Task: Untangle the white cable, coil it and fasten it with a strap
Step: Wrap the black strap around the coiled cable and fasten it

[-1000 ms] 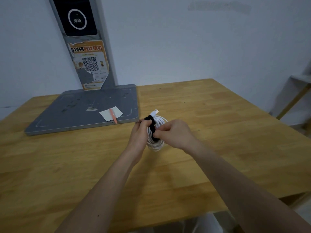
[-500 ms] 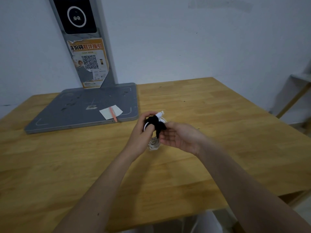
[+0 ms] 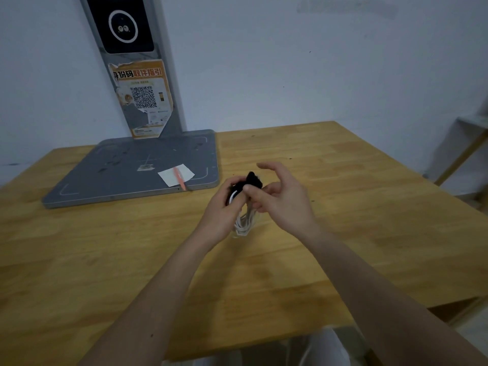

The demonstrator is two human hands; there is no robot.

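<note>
Two bare forearms reach in from the lower edge of the head view, with no sleeve, watch, ring or glove visible on either. The left hand (image 3: pixel 221 210) and the right hand (image 3: pixel 284 198) are likewise uncovered, with short, unpainted nails where they can be made out. Below the table's near edge, something pale shows; whether it is clothing cannot be told.
</note>
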